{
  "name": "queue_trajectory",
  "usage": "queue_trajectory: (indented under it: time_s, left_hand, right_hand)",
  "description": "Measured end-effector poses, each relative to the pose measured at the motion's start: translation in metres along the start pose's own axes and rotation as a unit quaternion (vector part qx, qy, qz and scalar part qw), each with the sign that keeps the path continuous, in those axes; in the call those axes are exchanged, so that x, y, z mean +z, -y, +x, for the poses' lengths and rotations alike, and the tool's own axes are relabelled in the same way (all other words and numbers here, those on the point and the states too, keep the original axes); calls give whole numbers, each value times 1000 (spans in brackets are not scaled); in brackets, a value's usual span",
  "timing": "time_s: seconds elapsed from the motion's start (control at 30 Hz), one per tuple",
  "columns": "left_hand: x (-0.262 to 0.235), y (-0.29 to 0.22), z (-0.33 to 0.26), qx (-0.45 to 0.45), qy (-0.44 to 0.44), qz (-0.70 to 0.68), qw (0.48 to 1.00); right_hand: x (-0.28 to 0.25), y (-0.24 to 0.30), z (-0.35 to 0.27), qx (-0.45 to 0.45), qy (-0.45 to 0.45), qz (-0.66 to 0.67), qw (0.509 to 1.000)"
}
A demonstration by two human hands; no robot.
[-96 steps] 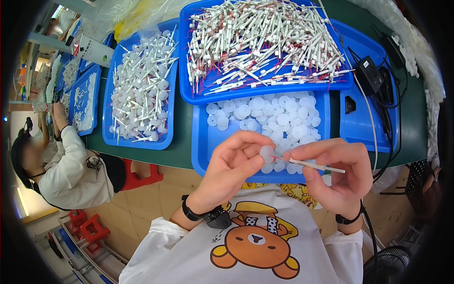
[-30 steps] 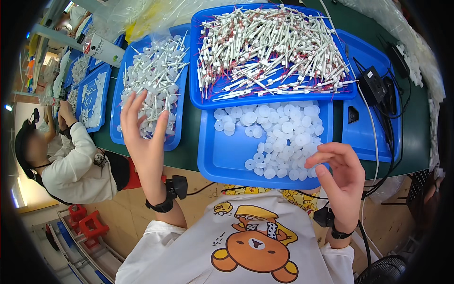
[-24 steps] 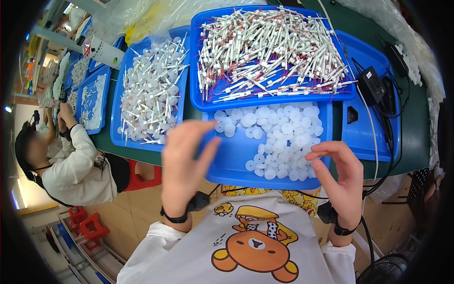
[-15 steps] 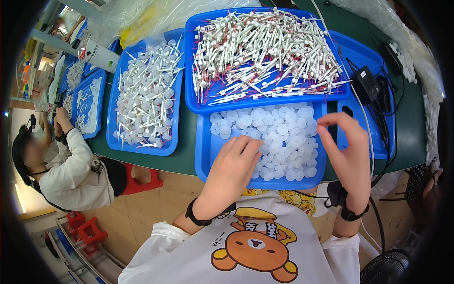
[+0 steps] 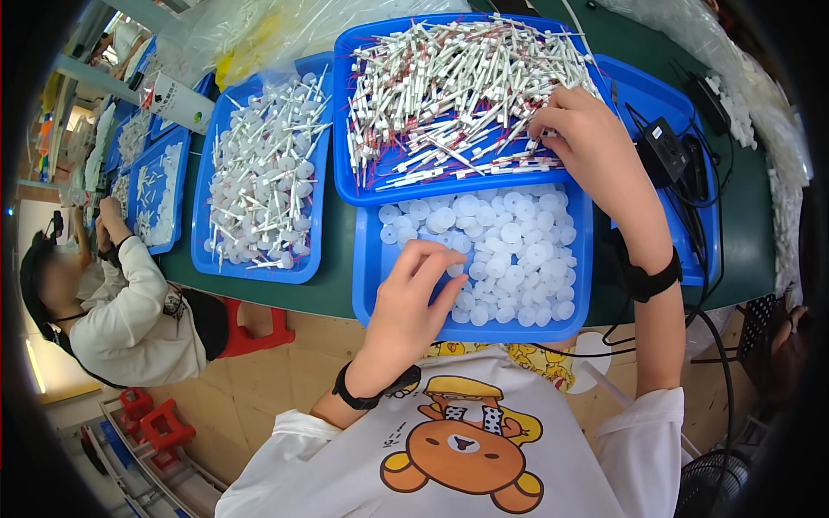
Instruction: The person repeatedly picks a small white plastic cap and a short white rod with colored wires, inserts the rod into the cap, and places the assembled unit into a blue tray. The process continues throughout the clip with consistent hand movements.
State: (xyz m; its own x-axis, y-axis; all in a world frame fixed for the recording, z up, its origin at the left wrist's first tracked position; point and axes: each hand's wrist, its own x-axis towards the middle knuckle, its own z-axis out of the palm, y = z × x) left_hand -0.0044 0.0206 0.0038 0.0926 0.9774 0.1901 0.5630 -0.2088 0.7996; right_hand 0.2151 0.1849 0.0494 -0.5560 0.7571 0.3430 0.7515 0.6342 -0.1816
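My left hand reaches into the near blue tray, its fingertips resting on the white round caps at the tray's left side. My right hand is stretched over the far blue tray, fingers curled down into the pile of white sticks with red ends at its right edge. Whether those fingers hold a stick is hidden. To the left, a third blue tray holds sticks with caps fitted. Both wrists wear black bands.
A black power adapter with cables lies on another blue tray at the right. A person in a white top works at the left by more blue trays. Red stools stand below the green table; a clear bag lies behind.
My left hand swung out over the left tray and came back onto the caps. My right hand rose from near my body across to the far tray of sticks.
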Motion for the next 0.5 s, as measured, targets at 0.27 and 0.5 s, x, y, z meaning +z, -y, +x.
queue_trajectory:
  time_s: [0.27, 0.5]
  left_hand:
    - [-10, 3, 3, -10, -20, -157, 987]
    - [-32, -2, 5, -74, 42, -482, 872]
  right_hand:
    - [-7, 10, 1, -57, -87, 54, 993]
    - [-45, 68, -33, -90, -65, 157, 981]
